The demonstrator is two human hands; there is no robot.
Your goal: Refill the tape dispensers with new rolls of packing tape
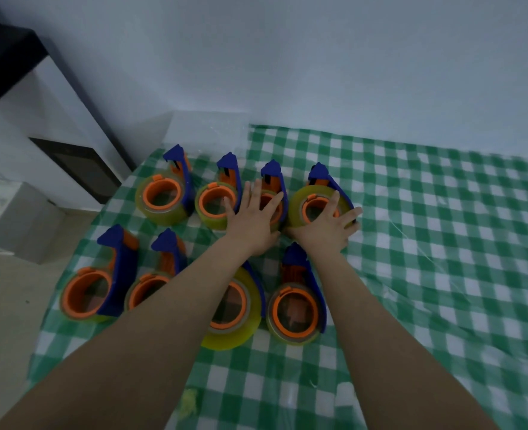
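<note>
Splayed, ungripping fingers [257,191]: left hand [253,219] atop blue-orange plastic dispenser [272,172], right hand [328,227] atop neighbouring glossy yellowish tape roll [296,203].

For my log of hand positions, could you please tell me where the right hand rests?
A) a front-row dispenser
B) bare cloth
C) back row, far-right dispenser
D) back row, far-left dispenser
C: the right hand lies with fingers spread on the back row's far-right dispenser, and the left hand covers its neighbour.
</note>
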